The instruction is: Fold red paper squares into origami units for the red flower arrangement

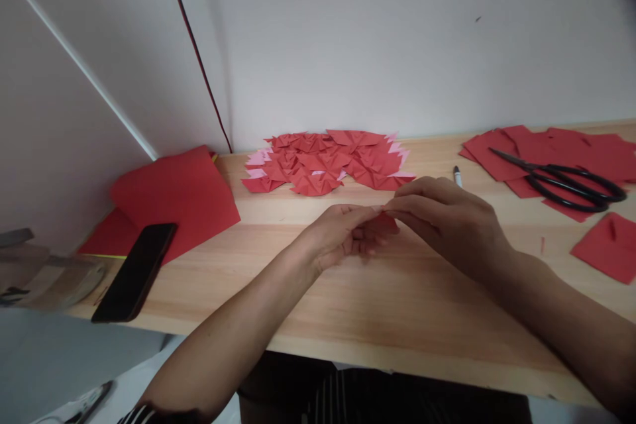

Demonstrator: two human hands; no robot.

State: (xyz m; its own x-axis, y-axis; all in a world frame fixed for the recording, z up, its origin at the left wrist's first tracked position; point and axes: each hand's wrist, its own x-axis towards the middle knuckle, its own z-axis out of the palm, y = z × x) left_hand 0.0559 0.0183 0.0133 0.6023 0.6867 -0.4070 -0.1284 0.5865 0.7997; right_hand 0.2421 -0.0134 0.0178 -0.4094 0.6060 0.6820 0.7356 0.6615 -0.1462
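Head view: my left grip (344,235) and right grip (447,220) both pinch the small red paper piece (390,222), whose edges I should align before pressing any crease firmly.

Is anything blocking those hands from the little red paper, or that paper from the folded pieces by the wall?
Nothing visible blocks the way: the left hand and right hand hold the small red paper. Toward the folded red pieces, only the person's own fingers sit at its far edge; no other object shows between.

Left fingers (362,214), right fingers (416,207) pinch red paper (390,222).
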